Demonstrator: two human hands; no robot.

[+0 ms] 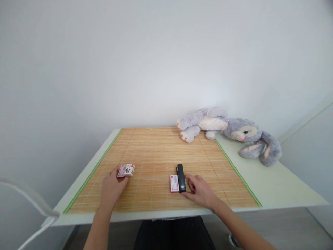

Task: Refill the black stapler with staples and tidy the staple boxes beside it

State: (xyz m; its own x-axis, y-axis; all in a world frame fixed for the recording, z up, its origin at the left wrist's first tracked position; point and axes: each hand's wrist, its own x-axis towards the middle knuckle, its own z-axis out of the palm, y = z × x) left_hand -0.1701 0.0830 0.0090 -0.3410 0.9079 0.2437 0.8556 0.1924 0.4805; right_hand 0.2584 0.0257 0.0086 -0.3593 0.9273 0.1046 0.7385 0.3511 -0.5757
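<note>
My left hand (112, 185) grips a small red-and-white staple box (126, 170) at the left of the bamboo mat (151, 149), with the thumb on its near side and fingers on its left. Right of the middle, a black stapler (181, 177) lies lengthwise, pointing away from me. A second red-and-white staple box (174, 183) lies flat against the stapler's left side. My right hand (200, 190) has its thumb at the stapler's near end and its index finger at its right side; the other fingers are curled.
A grey plush rabbit (213, 124) lies on its side along the back, partly on the mat and partly on the white table (281, 187). A white cable or tube (39, 205) curves in at the lower left. A wall stands behind the table.
</note>
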